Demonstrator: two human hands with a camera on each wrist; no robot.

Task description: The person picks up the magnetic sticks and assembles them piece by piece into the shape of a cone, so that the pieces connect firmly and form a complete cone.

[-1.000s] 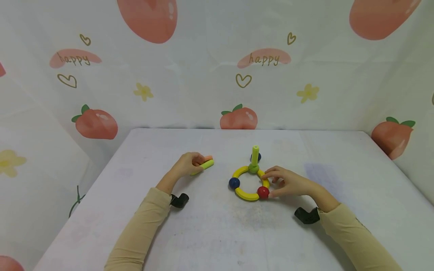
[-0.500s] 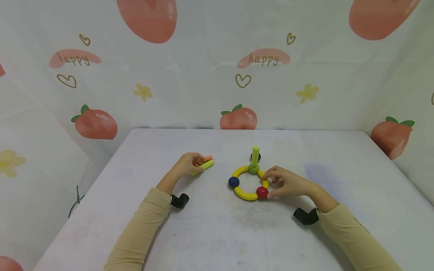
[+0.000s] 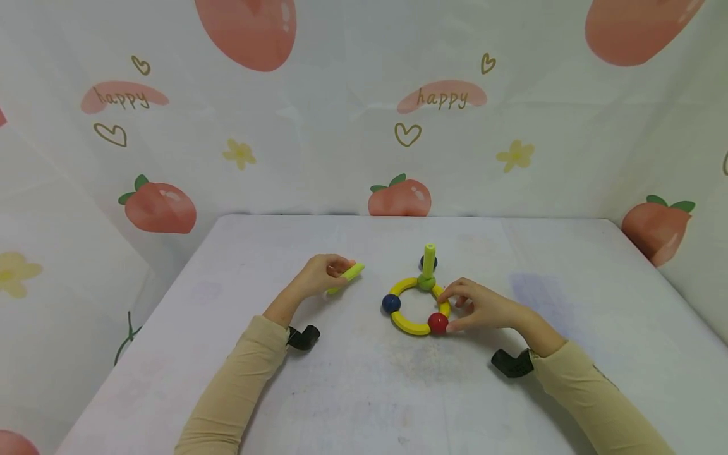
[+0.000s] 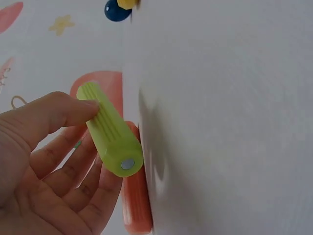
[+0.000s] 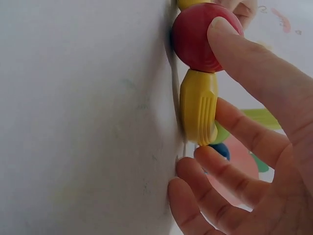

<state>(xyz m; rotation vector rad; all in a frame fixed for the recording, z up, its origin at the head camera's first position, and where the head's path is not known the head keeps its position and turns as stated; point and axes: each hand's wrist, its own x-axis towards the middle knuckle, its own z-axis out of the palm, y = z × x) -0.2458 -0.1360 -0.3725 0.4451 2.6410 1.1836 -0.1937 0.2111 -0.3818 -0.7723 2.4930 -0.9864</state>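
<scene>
Biggest thing here is the white backdrop (image 3: 318,126), printed with peaches, hearts, flowers and the word "happy", then the whitish surface (image 3: 352,398) with a few smudges on it. Two tan sleeves (image 3: 233,385) reach in from the near side. Right hand (image 3: 483,306) is partly curled: thumb on a red ball, index finger on the yellow piece next to it, so it's holding the ring by that side, other fingers loosely spread. Left hand (image 3: 318,276) has a light green stick pinched between thumb and fingers, tilted, just left of the ring. That ring (image 3: 411,325) is curved yellow pieces with balls at the joints, lying on the surface. There's a black piece (image 3: 304,338) at each wrist. As for sticks, the light green stick (image 4: 110,129) is the pinched one, an orange stick (image 4: 137,200) is right by it (can't tell if the fingers touch it), and an upright stick (image 3: 429,260) stands on the ring's far side. Smallest stuff: red ball (image 3: 438,323), blue ball (image 3: 391,303), green ball (image 3: 426,282) under the upright stick, plus a dark ball (image 3: 435,261) partly hidden behind that stick.
</scene>
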